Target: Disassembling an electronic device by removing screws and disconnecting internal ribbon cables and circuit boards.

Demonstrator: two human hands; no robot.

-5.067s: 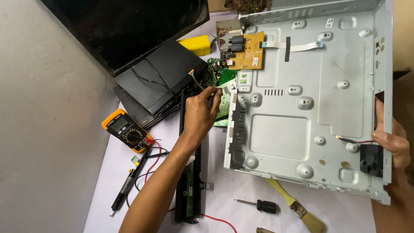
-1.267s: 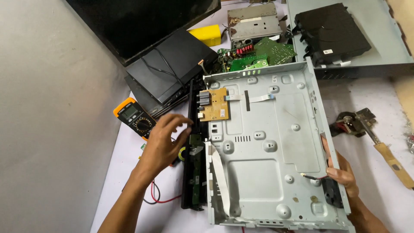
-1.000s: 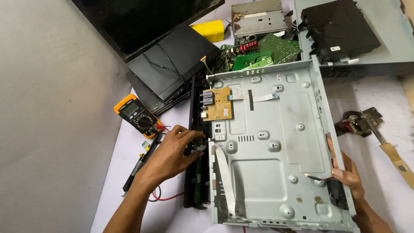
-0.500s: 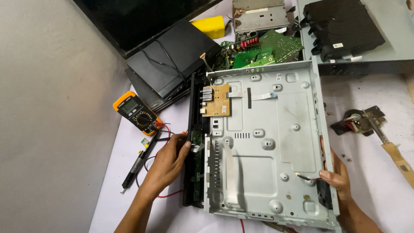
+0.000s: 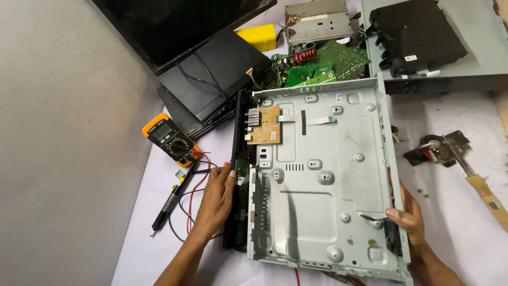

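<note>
A grey metal chassis (image 5: 323, 180) lies flat on the white table, with a small tan circuit board (image 5: 263, 125) screwed near its top left corner. A long black front panel (image 5: 239, 175) runs along the chassis's left side. My left hand (image 5: 217, 198) rests against that panel near its lower half, fingers curled on its edge. At the lower right rim of the chassis my right hand (image 5: 408, 217) grips the edge, beside a thin red-and-black wire (image 5: 370, 217).
An orange multimeter (image 5: 169, 139) with red and black leads and a black probe pen (image 5: 169, 204) lie left of the panel. Black boxes (image 5: 211, 79), green circuit boards (image 5: 317, 61) and a second grey chassis (image 5: 450, 42) sit at the back. A brush (image 5: 484, 185) lies right.
The chassis came down from a tilted hold to lie flat on the table. My left hand slid down along the black front panel; my right hand stayed on the lower right rim.
</note>
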